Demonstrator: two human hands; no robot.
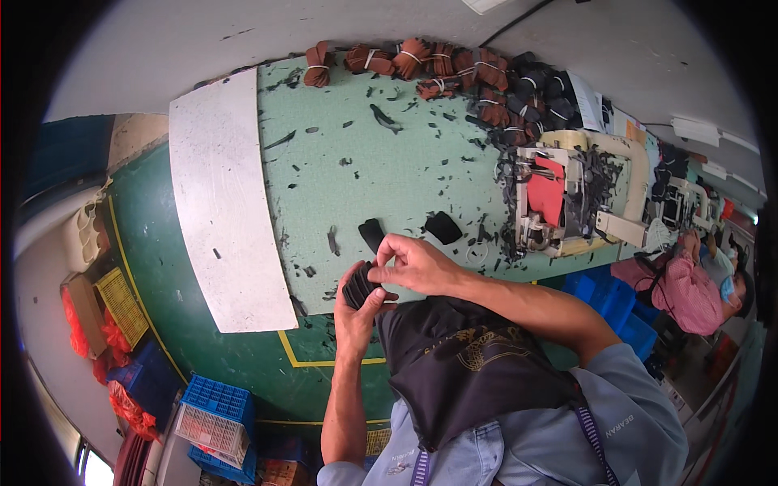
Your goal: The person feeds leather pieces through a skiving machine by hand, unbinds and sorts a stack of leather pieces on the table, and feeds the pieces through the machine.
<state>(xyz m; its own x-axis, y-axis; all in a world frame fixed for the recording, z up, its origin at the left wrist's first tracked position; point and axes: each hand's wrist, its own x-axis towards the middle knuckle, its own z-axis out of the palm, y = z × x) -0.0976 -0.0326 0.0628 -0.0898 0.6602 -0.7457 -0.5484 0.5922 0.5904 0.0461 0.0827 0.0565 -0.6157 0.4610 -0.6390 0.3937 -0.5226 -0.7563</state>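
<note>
A stack of thin black pieces (pixel 357 288), probably cut leather or fabric, stands on edge in my left hand (pixel 350 326), fingers and thumb closed around it. My right hand (pixel 418 267) reaches over from the right, its thumb and fingertips pinched at the stack's upper right edge. Whether it has a single piece between its fingers cannot be made out. Just beyond my hands, one black piece (pixel 371 233) lies on the green table (pixel 389 174), and another dark piece (pixel 443 228) rests farther right.
Tied brown bundles (pixel 412 57) and dark bundles (pixel 559 111) line the table's far edge. A machine (pixel 548 194) with a red plate stands right, amid black scraps. A white board (pixel 227 202) covers the left end. Another person (pixel 689 292) sits far right. Blue crates (pixel 217 398) stand lower left.
</note>
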